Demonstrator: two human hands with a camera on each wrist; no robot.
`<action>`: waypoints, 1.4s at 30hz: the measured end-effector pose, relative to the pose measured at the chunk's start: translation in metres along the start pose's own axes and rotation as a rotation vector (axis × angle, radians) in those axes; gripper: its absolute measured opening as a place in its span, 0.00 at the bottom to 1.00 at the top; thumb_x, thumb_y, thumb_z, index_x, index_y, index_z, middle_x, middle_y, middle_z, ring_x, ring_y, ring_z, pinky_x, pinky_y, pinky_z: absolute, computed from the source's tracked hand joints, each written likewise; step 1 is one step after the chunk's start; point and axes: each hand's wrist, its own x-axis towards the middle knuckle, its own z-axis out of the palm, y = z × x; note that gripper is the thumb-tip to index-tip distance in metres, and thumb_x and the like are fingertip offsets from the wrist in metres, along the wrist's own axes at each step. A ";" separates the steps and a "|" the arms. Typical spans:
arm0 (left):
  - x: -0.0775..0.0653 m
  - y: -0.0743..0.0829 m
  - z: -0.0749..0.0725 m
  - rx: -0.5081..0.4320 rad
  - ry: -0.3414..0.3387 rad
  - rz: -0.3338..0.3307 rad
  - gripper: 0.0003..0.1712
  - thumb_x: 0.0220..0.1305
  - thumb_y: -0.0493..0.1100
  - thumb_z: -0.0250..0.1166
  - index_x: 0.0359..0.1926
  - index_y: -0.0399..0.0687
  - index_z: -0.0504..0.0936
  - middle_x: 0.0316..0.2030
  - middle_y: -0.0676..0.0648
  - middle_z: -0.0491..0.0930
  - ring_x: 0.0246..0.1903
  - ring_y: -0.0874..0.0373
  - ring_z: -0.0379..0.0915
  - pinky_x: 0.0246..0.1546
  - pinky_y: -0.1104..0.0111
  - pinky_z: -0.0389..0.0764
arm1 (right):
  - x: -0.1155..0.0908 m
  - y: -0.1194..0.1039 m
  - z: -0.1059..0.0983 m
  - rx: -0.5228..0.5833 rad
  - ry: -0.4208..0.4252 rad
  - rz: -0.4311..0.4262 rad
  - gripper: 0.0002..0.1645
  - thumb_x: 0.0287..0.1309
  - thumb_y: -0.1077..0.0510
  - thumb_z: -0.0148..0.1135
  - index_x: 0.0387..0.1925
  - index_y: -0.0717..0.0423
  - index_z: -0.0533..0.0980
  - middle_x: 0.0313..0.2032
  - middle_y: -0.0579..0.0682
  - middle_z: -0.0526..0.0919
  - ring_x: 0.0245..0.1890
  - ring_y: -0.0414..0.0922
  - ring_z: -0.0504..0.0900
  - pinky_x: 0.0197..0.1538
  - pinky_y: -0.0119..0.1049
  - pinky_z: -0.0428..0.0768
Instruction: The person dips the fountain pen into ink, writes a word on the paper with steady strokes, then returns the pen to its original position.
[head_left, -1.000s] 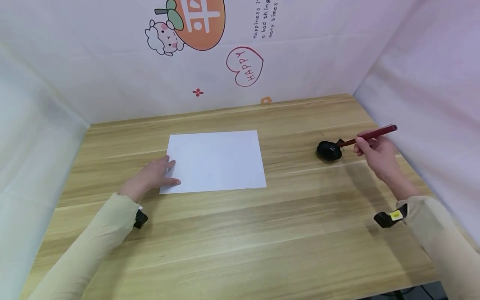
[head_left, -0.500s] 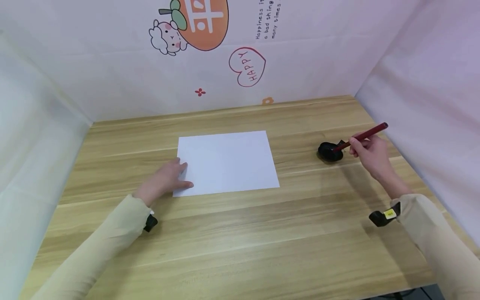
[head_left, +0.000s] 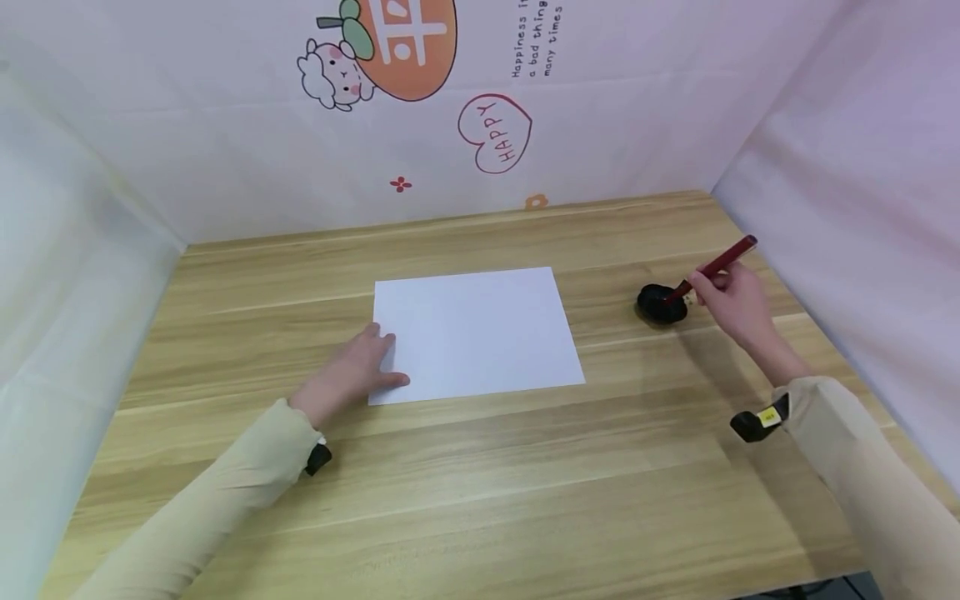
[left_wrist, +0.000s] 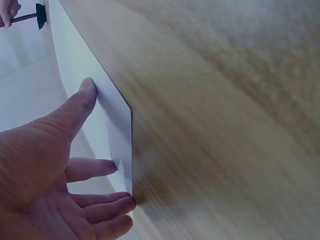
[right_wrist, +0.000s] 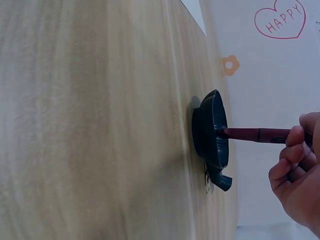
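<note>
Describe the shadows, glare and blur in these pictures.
Head view: a soft shadow near the right hand, a faint sheen on the table; left wrist view: bluish tint, the table blurred at upper right, the paper shaded near the left hand; right wrist view: a soft shadow beside the dish.

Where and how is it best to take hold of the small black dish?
I would pinch the black dish by its left rim, thumb and finger across the wall, coming from the left in the head view. It stands open side up with a raised wall, so the rim looks pinchable, while the red stick and right hand crowd its right side.
</note>
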 end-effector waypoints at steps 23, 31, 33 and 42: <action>0.002 -0.030 -0.004 -0.118 -0.078 0.047 0.51 0.55 0.54 0.67 0.71 0.36 0.52 0.73 0.34 0.43 0.72 0.38 0.39 0.71 0.48 0.51 | 0.006 -0.009 0.001 -0.090 -0.162 0.041 0.24 0.64 0.50 0.51 0.47 0.67 0.78 0.30 0.54 0.84 0.20 0.32 0.69 0.22 0.32 0.67; 0.002 -0.029 -0.005 -0.116 -0.087 0.044 0.51 0.56 0.55 0.66 0.71 0.37 0.51 0.73 0.35 0.41 0.72 0.38 0.38 0.70 0.48 0.50 | 0.009 -0.014 -0.002 0.059 -0.259 0.057 0.24 0.65 0.51 0.53 0.47 0.70 0.76 0.20 0.36 0.78 0.21 0.30 0.73 0.24 0.26 0.71; 0.003 -0.029 -0.004 -0.115 -0.087 0.038 0.51 0.56 0.55 0.66 0.71 0.38 0.51 0.73 0.35 0.41 0.72 0.38 0.38 0.71 0.48 0.50 | 0.010 -0.015 -0.001 0.060 -0.261 0.069 0.25 0.64 0.49 0.53 0.46 0.70 0.76 0.17 0.37 0.76 0.20 0.33 0.72 0.23 0.28 0.70; 0.008 -0.032 -0.003 -0.114 -0.091 0.047 0.51 0.56 0.56 0.66 0.71 0.39 0.51 0.73 0.36 0.40 0.72 0.38 0.38 0.71 0.48 0.50 | 0.009 -0.010 0.005 -0.047 -0.203 0.043 0.25 0.61 0.49 0.57 0.44 0.70 0.78 0.16 0.39 0.78 0.18 0.36 0.76 0.21 0.31 0.70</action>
